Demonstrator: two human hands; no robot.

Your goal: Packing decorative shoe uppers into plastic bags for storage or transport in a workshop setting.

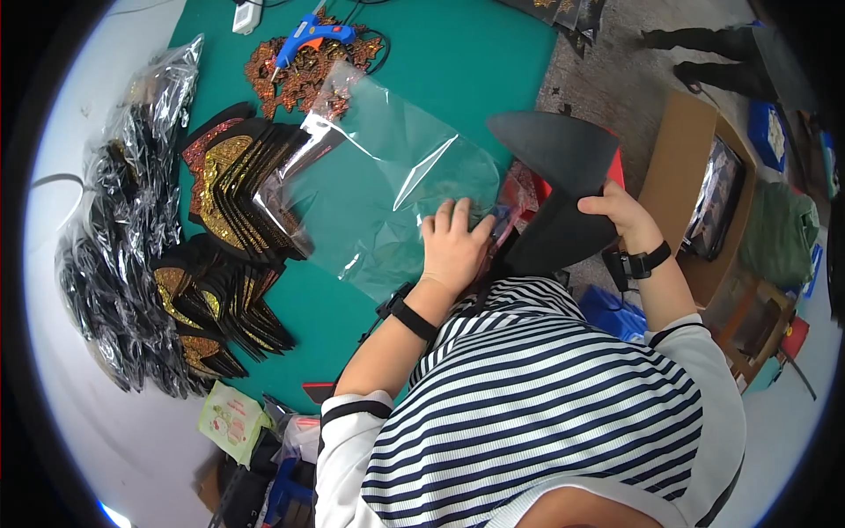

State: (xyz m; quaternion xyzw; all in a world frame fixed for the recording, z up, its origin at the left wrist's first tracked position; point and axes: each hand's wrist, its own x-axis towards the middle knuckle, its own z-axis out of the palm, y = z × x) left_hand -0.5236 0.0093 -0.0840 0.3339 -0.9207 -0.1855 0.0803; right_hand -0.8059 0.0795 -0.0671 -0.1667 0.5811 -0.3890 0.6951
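Note:
My left hand (454, 246) lies on a clear plastic bag (414, 167) near the table's edge, its fingers stretched out. Over that same edge, my right hand (623, 216) grips a black V-shaped sheet piece (559, 150), thumb on top and the other fingers hidden behind it. Something red (614, 172) shows behind the piece. To the left of the bag stands a stack of similar black pieces with gold and red glitter (233, 189), and a second glittery stack (220, 295) sits nearer to me.
A blue glue gun (312, 37) rests on a heap of orange glitter cutouts (264, 75) on the green table (440, 53). Wrapped black pieces (123, 246) pile up at the far left. At right are an open cardboard box (673, 150) and another person's legs (713, 42).

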